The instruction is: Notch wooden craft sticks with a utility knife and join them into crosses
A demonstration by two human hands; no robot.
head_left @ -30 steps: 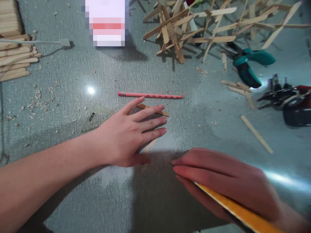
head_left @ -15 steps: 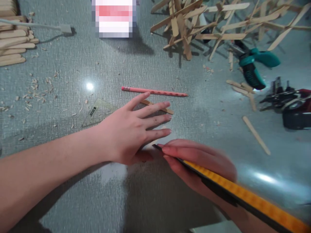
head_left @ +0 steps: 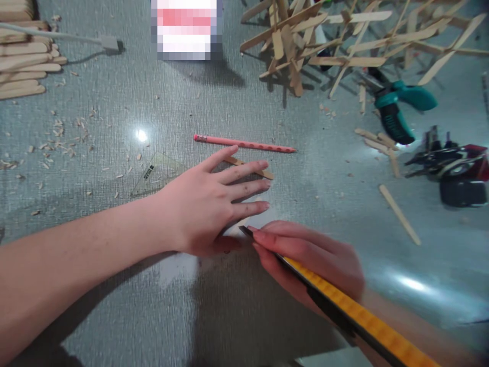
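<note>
My left hand (head_left: 214, 199) lies flat with its fingers spread and its thumb tucked low. Beneath its fingers a wooden craft stick (head_left: 266, 175) pokes out, and a sliver of pale wood (head_left: 241, 223) shows beside the little gap near the thumb. A clear set square (head_left: 164, 167) is partly covered by the wrist. My right hand (head_left: 309, 255) is closed around a yellow and black utility knife (head_left: 340, 298), gripping it close to the blade. The blade tip touches or nearly touches the pale wood. Just beyond my left fingers is a pink pencil (head_left: 246, 143).
Joined craft sticks (head_left: 294, 35) form a heap at the back right. Teal-handled pliers (head_left: 397, 109), a dark red and black tool (head_left: 460, 163) and a loose craft stick (head_left: 400, 214) lie on the right. Stacked sticks (head_left: 26, 61), a white cable (head_left: 69, 35) and wood chips (head_left: 59, 130) are on the left.
The knife's rear end and my right hand have swung slightly left and down, while the blade tip stays at about the same spot. My left hand has barely moved.
</note>
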